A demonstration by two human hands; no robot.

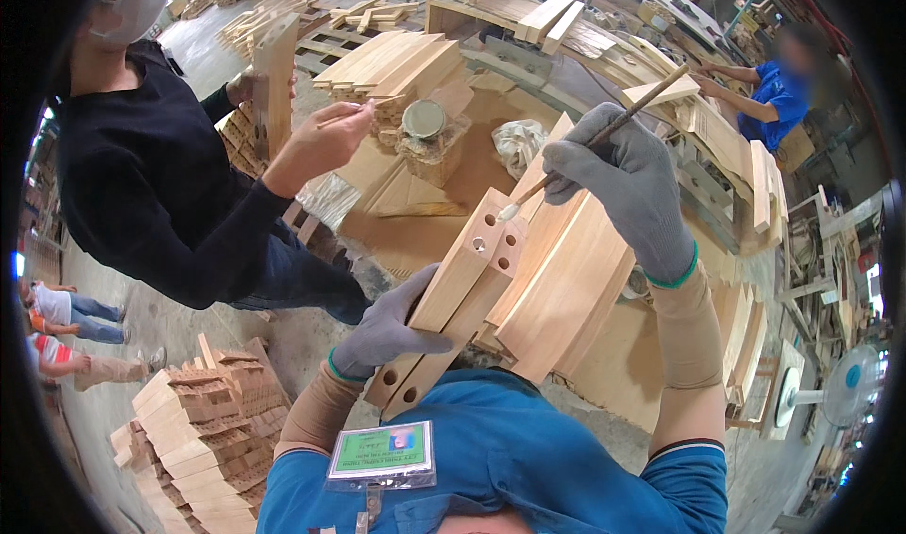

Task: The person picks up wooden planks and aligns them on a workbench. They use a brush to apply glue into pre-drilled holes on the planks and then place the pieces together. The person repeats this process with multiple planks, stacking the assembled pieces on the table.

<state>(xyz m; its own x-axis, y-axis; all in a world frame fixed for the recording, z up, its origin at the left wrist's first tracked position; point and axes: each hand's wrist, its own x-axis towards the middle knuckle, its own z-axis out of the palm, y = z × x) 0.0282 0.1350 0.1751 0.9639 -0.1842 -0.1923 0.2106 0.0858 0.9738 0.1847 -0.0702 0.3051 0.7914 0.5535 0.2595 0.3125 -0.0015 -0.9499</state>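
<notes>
The left hand (396, 331), in a grey glove, is wrapped around two wooden blocks (451, 284) laid side by side, their drilled ends pointing away from it. The right hand (618, 171), also gloved, pinches a thin stick (651, 95) whose white-coated tip (510, 211) is just beside the holes (490, 220), ahead of the left hand; whether it touches the wood, I cannot tell. One hole nearer the left hand looks pale and shiny inside, as if white stuff, probably glue, were in it.

To do this well, the left hand should grip both blocks firmly, ends level with each other, so neither slides. The right hand would do best to steer with the fingertips, enter each hole squarely, and turn the stick to coat the wall, wiping off excess before a drip marks the end faces. Loose boards (566, 289) lie just below the right hand, so drips there matter too.
</notes>
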